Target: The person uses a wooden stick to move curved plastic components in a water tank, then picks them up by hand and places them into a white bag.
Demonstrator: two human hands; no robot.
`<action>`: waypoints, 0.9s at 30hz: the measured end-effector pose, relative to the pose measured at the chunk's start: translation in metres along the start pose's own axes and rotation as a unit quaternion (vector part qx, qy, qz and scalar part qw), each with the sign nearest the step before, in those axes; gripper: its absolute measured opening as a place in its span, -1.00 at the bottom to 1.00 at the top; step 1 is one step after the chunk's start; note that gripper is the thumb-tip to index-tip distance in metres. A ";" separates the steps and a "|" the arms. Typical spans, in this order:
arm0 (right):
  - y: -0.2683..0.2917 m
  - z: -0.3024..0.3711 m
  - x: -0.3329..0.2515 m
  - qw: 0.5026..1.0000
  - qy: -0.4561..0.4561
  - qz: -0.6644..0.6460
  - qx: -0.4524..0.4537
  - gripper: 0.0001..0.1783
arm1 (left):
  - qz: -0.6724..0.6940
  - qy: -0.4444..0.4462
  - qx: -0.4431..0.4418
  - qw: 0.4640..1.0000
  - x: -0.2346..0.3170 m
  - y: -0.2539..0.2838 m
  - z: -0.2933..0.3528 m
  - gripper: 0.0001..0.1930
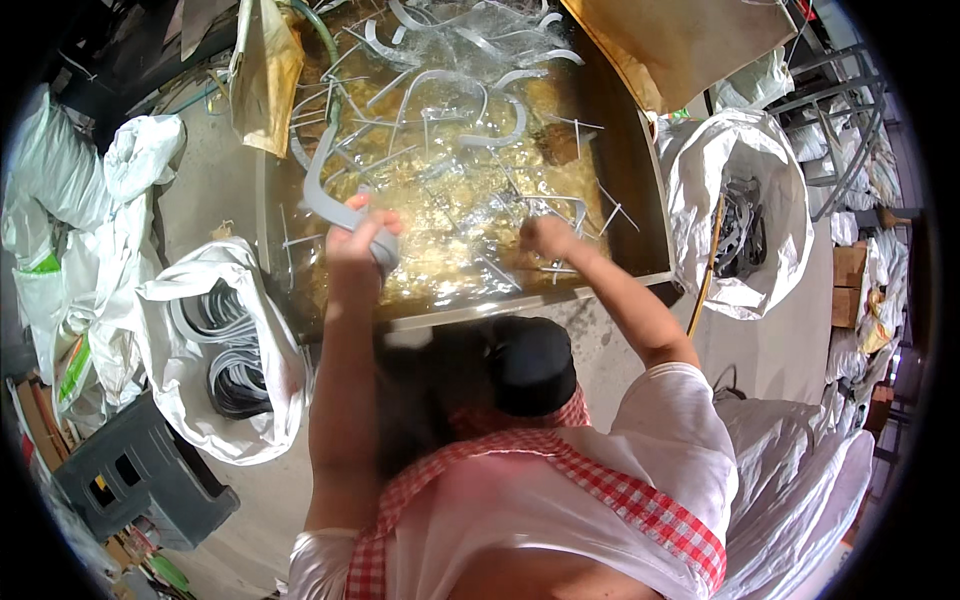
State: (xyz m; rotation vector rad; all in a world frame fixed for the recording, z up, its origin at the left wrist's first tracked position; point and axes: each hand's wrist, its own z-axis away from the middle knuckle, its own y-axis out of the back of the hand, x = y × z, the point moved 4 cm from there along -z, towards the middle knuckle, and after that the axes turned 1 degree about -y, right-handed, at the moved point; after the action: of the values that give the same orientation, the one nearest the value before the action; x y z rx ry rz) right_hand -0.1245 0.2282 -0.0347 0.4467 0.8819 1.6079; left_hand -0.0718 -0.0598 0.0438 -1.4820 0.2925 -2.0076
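Observation:
My left hand [362,232] is closed around a grey curved strip [322,195], which rises from the fingers in a hook toward the far left. It is over the near left part of a tank of water [470,312]. Closed and held low over the water, my right hand [548,237] is beside a thin grey angular piece [562,199]; whether the fingers hold anything is hidden. Several more grey curved strips [497,140] and thin cross-shaped pieces [577,125] float or lie in the rippling, yellowish water.
A white sack [165,290] with stacked grey curved strips stands left of the tank. Another white sack [790,270], holding dark and grey pieces, stands at the right with a stick [712,255] leaning by it. A stained board [685,50] overhangs the far right corner. A dark plastic stool [140,480] stands lower left.

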 end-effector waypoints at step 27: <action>0.123 0.007 -0.071 0.758 0.230 -0.177 0.585 -0.67 | -0.188 0.035 -0.039 0.981 0.012 -0.009 0.015 -0.73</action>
State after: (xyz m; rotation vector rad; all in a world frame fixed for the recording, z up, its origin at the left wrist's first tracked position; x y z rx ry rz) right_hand -0.1843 0.1593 0.0739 0.6743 2.2064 0.6208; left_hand -0.0635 -0.0570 0.0634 -1.6111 0.1275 -2.3721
